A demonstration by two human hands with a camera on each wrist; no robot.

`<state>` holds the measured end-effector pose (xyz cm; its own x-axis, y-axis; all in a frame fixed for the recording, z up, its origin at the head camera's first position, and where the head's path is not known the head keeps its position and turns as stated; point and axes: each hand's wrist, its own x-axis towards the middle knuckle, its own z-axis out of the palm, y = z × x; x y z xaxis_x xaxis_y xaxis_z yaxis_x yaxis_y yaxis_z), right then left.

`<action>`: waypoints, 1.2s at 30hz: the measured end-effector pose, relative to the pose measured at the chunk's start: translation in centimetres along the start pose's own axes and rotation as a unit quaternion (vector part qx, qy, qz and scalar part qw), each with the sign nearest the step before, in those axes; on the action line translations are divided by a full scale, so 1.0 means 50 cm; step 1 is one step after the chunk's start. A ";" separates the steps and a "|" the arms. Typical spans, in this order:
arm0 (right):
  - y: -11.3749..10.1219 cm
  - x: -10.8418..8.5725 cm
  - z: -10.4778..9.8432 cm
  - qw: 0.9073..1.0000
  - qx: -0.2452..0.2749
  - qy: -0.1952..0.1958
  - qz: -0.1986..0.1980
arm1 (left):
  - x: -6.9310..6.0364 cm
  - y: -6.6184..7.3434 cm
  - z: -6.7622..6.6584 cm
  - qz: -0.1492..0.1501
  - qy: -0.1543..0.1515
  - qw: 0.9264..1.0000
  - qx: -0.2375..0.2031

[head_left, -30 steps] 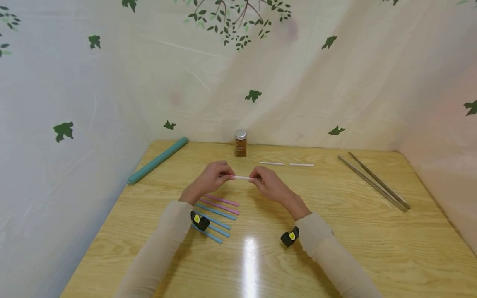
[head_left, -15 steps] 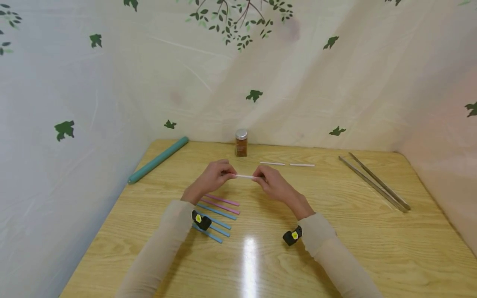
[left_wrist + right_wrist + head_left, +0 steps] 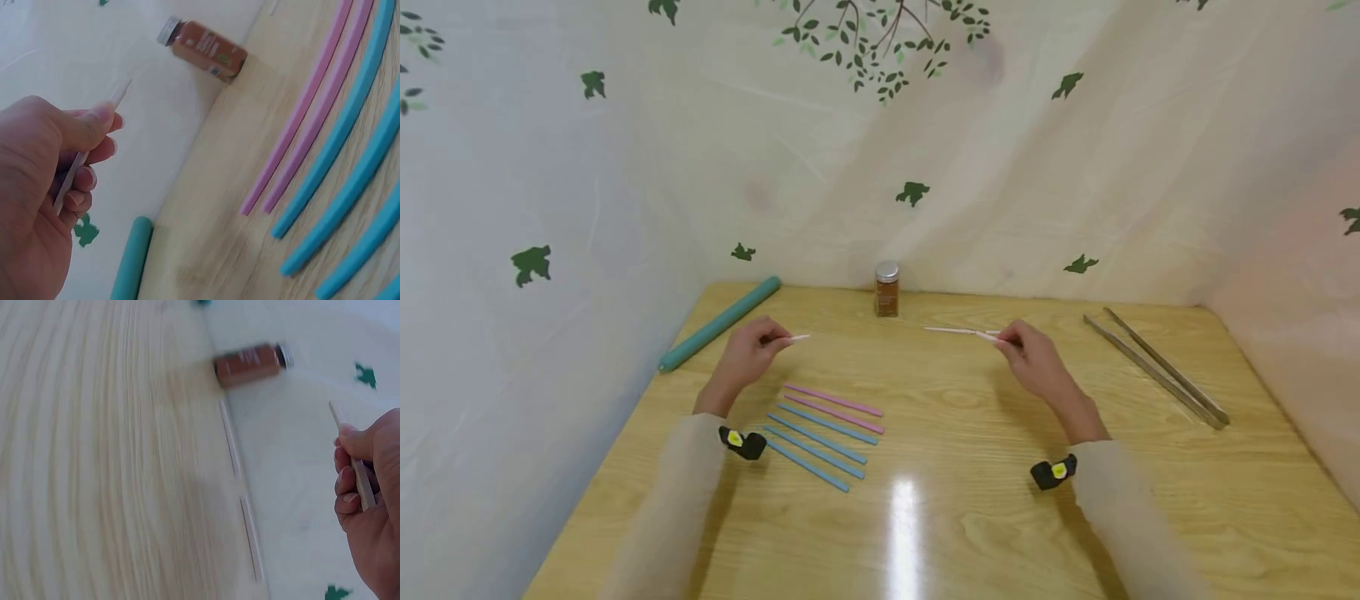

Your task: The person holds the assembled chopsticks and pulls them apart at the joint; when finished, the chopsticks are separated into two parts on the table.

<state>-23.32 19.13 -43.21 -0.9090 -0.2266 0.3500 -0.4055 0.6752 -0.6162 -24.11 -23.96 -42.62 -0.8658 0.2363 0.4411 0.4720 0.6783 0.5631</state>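
Observation:
My left hand [image 3: 747,354] pinches a thin white stick piece [image 3: 120,92] between thumb and fingers. Its free end tapers to a ragged tip, and its other end reaches into the palm. Well apart on the right, my right hand [image 3: 1037,358] grips another white stick piece [image 3: 336,414] the same way. Both hands are above the wooden table [image 3: 940,517]. Two more white pieces [image 3: 230,437] lie end to end near the back edge, the right one partly hidden by my right hand in the head view. Pink sticks [image 3: 835,400] and blue sticks [image 3: 820,450] lie side by side nearer me.
A silver-lidded jar [image 3: 887,293] of brown contents stands at the back middle. A green rod [image 3: 722,323] lies along the left edge, and metal tongs [image 3: 1157,371] lie at the right. Fabric walls [image 3: 820,183] with leaf prints rise behind and beside the table.
The single white stick both hands held between them is now in two pieces, one in each hand. My left hand has moved left and my right hand right.

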 end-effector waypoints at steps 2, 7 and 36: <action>0.025 -0.008 -0.027 1.000 -0.004 0.002 0.017 | -0.008 -0.009 -0.019 -0.015 -0.008 1.000 -0.002; 0.049 -0.017 -0.056 0.999 -0.001 0.002 0.039 | 0.003 -0.001 -0.007 -0.014 -0.043 0.999 -0.005; 0.167 -0.015 -0.055 0.991 -0.007 -0.035 0.128 | 0.131 0.138 0.296 0.023 -0.138 0.989 -0.050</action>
<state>-25.77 26.87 -46.69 -0.9867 -0.0942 0.1327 -0.1593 0.7268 -0.6681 -28.97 -7.43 -46.17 -0.8492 0.4548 0.2684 0.5139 0.5941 0.6188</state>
